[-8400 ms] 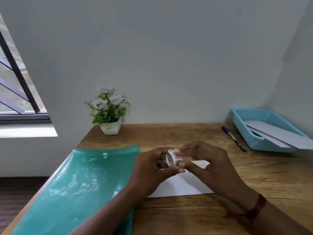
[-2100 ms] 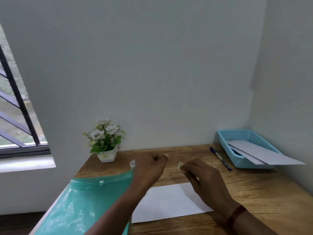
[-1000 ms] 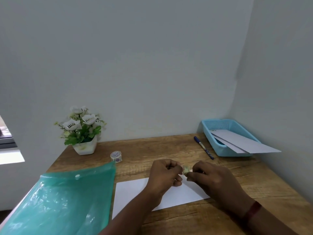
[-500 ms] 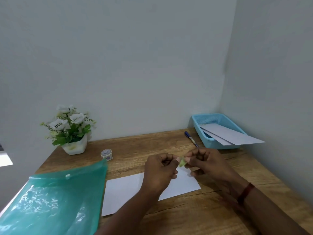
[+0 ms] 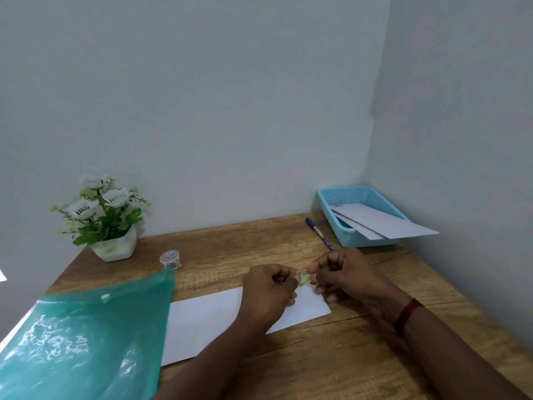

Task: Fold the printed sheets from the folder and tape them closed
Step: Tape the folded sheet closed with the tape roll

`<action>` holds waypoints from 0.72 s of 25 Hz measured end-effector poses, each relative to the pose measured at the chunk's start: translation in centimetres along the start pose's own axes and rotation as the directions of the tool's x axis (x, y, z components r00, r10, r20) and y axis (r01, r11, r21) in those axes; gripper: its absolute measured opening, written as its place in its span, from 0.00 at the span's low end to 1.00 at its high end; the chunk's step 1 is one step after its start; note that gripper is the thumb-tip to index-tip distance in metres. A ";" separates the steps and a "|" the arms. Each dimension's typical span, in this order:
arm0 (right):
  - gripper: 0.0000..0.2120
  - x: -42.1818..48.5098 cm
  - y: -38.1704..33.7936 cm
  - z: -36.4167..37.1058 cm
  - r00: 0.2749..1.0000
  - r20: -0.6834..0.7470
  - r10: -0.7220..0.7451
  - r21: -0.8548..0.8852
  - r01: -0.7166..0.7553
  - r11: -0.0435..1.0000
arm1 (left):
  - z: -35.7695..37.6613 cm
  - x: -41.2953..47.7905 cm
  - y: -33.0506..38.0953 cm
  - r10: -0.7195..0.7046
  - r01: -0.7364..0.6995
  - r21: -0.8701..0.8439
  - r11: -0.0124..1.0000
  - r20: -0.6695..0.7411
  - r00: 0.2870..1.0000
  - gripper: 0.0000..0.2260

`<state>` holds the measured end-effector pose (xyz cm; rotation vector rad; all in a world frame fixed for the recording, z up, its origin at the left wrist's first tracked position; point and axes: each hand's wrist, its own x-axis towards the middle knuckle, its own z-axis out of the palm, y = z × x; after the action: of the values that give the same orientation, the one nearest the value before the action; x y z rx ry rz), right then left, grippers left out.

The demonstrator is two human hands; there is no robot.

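Observation:
A folded white sheet [image 5: 213,321] lies flat on the wooden desk [image 5: 331,356]. Just above its far right end, my left hand [image 5: 268,293] and my right hand [image 5: 340,275] pinch a short greenish piece of tape [image 5: 304,280] between their fingertips. The tape roll [image 5: 170,259] stands on the desk to the left, near the plant. A translucent green folder [image 5: 78,347] lies at the near left and covers the sheet's left end.
A white pot of artificial flowers [image 5: 106,223] sits at the back left. A blue pen [image 5: 319,233] lies beside a light blue tray [image 5: 343,197] holding two folded sheets [image 5: 383,223] at the back right. Walls close the back and right sides.
The tape roll went from my hands to the desk by the plant. Both hands then came together over the sheet with a torn piece of tape. The view swung right.

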<state>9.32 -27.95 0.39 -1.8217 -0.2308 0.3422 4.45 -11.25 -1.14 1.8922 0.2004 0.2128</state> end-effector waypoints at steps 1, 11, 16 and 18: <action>0.05 0.2 0.2 -0.1 1.000 0.002 0.003 -0.067 -0.003 0.998 | 0.1 0.2 -0.2 -0.006 0.006 0.026 1.000 0.004 1.000 0.08; 0.08 0.9 1.3 0.0 0.985 0.038 -0.169 -0.394 0.170 0.903 | 1.1 0.3 -1.1 0.042 -0.036 0.169 0.985 -0.035 0.998 0.05; 0.07 0.7 1.4 0.0 0.932 0.097 -0.349 -0.586 0.337 0.737 | 0.8 0.4 -0.6 0.006 -0.003 0.093 0.996 -0.031 0.999 0.04; 0.07 0.8 1.5 -0.3 0.917 0.128 -0.379 -0.594 0.377 0.711 | 0.6 0.6 -0.3 0.001 0.000 0.088 0.996 -0.017 1.000 0.03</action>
<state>10.10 -28.38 -1.04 -2.3449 -0.7806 -0.0484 5.14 -11.55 -1.57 1.9785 0.2240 0.2237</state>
